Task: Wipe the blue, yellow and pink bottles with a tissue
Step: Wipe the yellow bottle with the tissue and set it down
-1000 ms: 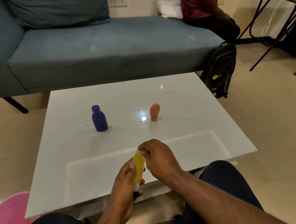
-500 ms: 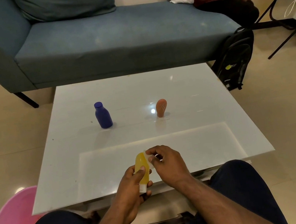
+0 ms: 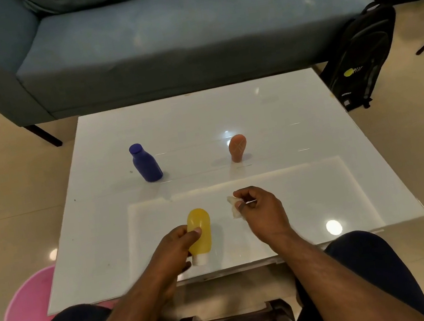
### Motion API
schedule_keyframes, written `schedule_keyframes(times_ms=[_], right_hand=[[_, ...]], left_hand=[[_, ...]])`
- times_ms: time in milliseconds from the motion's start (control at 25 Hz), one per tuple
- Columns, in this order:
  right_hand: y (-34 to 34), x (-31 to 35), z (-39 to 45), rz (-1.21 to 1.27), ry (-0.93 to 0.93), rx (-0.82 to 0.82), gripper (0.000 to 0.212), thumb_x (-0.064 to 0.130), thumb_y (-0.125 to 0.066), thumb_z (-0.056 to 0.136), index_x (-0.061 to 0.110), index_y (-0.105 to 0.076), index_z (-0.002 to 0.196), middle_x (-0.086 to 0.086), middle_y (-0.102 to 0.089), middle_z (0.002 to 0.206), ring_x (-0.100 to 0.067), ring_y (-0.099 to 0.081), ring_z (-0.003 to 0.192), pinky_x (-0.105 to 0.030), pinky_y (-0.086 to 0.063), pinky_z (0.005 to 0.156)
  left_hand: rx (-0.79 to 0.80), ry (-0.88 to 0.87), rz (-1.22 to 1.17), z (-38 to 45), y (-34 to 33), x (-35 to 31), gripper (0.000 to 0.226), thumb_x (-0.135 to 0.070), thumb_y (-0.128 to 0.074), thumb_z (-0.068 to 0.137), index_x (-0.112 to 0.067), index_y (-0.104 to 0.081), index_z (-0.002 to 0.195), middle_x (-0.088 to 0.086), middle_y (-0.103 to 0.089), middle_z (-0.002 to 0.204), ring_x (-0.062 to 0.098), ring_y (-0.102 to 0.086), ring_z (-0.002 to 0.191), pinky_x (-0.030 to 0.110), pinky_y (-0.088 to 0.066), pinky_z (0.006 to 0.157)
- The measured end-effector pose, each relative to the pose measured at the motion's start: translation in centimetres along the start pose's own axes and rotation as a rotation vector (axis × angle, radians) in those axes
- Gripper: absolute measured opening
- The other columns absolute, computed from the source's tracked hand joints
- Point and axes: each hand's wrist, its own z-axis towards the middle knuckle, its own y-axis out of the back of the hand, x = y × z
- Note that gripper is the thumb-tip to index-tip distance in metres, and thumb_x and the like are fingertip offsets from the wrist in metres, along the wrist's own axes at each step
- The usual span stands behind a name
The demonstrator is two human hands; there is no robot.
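Note:
My left hand (image 3: 176,246) grips the yellow bottle (image 3: 200,231), cap end down, near the front of the white glass table (image 3: 297,124). My right hand (image 3: 260,211) holds a small crumpled white tissue (image 3: 233,208) between its fingers, a short way to the right of the yellow bottle and apart from it. The blue bottle (image 3: 145,163) stands upright at the table's middle left. The pink bottle (image 3: 237,147) stands on its cap at the middle right.
A blue-grey sofa (image 3: 171,33) runs behind the table, with a person seated at its far right end. A black backpack (image 3: 361,59) leans at the table's right rear. A pink bin (image 3: 27,314) sits on the floor at the left.
My right hand with the tissue has come off the yellow bottle and moved right. The left hand has lowered the bottle toward the table. The camera has tilted down.

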Motion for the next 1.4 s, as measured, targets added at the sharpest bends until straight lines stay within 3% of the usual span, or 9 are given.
schedule_keyframes(times_ms=[440,680,840,960,1160,1400], right_hand=[[-0.2,-1.3,2.6,0.009,-0.047,-0.003,0.012,0.029,-0.065,0.089,0.030,-0.069,0.100,0.015,-0.070,0.094,-0.003,-0.063,0.086,-0.018,-0.050,0.073],[-0.2,-1.8,3.3,0.021,-0.074,-0.014,0.017,0.023,-0.064,0.089,0.028,-0.069,0.105,0.013,-0.069,0.099,-0.005,-0.063,0.088,-0.023,-0.053,0.077],[-0.3,-2.0,3.5,0.035,-0.089,-0.003,0.016,0.023,-0.064,0.089,0.030,-0.068,0.104,0.015,-0.069,0.098,-0.002,-0.063,0.088,-0.022,-0.054,0.076],[-0.4,-2.1,3.7,0.042,-0.099,0.002,0.016,0.024,-0.063,0.090,0.031,-0.068,0.103,0.015,-0.069,0.098,-0.002,-0.063,0.088,-0.024,-0.055,0.078],[-0.5,-2.2,3.7,0.026,-0.101,0.013,0.016,0.024,-0.063,0.090,0.031,-0.068,0.104,0.014,-0.068,0.100,-0.003,-0.063,0.089,-0.024,-0.054,0.080],[-0.6,-2.4,3.7,0.021,-0.109,0.023,0.017,0.023,-0.063,0.091,0.028,-0.068,0.106,0.012,-0.068,0.102,-0.005,-0.064,0.090,-0.026,-0.056,0.081]], left_hand=[[-0.061,-0.096,-0.003,7.8,0.1,-3.7,0.048,-0.024,-0.064,0.097,-0.014,-0.050,0.142,0.008,-0.062,0.135,0.030,-0.063,0.119,0.046,-0.053,0.102],[-0.142,-0.243,0.078,10.4,-0.1,-7.1,0.045,-0.019,-0.067,0.096,-0.012,-0.055,0.138,0.008,-0.065,0.132,0.028,-0.063,0.118,0.050,-0.053,0.101],[-0.221,-0.353,0.118,12.1,0.0,-9.2,0.032,-0.017,-0.069,0.095,-0.016,-0.059,0.126,0.002,-0.068,0.121,0.024,-0.065,0.113,0.045,-0.055,0.097],[-0.256,-0.379,0.161,13.5,0.3,-10.0,0.026,-0.016,-0.070,0.093,-0.023,-0.062,0.117,-0.001,-0.071,0.117,0.020,-0.066,0.108,0.044,-0.053,0.101],[-0.266,-0.399,0.231,15.2,0.5,-10.7,0.032,-0.016,-0.070,0.092,-0.020,-0.064,0.123,-0.003,-0.072,0.118,0.020,-0.067,0.111,0.045,-0.055,0.099],[-0.275,-0.414,0.255,16.1,0.5,-10.9,0.027,-0.011,-0.069,0.093,-0.023,-0.064,0.117,-0.002,-0.071,0.116,0.020,-0.067,0.110,0.045,-0.054,0.101]])
